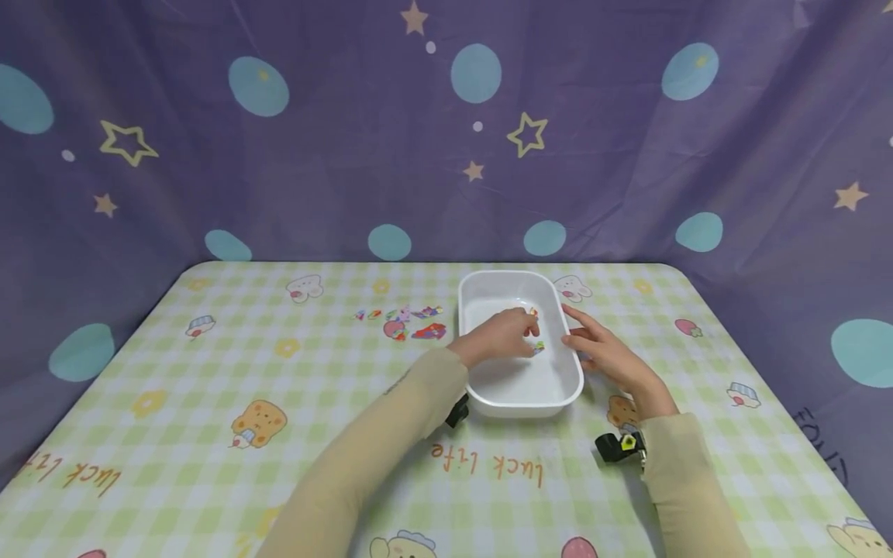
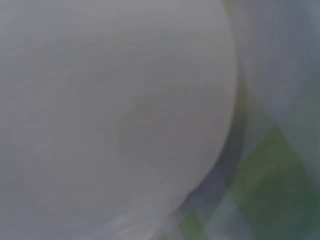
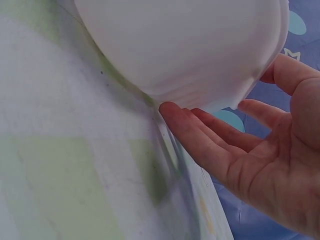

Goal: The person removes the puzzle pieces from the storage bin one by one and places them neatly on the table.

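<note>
A white rectangular container (image 1: 526, 396) with rounded corners stands on the table. My left hand (image 1: 501, 337) reaches into it with bent fingers, close to a small multicoloured piece (image 1: 538, 348). Whether the fingertips hold that piece is unclear. Just beyond the fingers, another small colourful piece (image 1: 533, 312) shows. My right hand (image 1: 605, 350) touches the container's right side; in the right wrist view, its fairly straight fingers (image 3: 200, 142) meet the white outer wall (image 3: 185, 55). The left wrist view shows the container wall (image 2: 125, 120) up close, without the hand.
Left of the container lies a loose group of small, flat, colourful pieces (image 1: 429, 332). A green-and-white checked cloth (image 1: 335, 387) with printed pictures covers the table. Behind it hangs a purple curtain (image 1: 349, 170) with stars and blue ovals.
</note>
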